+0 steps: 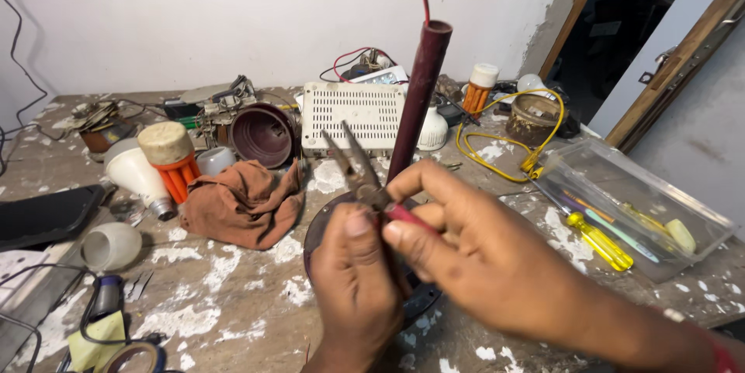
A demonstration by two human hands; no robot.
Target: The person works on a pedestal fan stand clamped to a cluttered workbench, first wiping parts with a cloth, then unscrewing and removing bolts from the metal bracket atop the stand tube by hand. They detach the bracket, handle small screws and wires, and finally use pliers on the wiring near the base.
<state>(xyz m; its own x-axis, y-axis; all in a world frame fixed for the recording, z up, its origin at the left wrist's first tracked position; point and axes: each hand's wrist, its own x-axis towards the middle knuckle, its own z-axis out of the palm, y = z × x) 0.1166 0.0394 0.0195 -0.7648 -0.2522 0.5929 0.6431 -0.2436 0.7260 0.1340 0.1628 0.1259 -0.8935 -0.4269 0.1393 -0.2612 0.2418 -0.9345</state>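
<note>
Both hands grip needle-nose pliers (pixel 365 179): left hand (pixel 357 287) closed around the lower handles, thumb up; right hand (pixel 473 249) pinching the red handle. Plier tips spread, pointing up-left. Just behind the grip stands a dark red tube (pixel 419 101); left of it, brown cloth (pixel 244 202) on the table (pixel 233 311).
</note>
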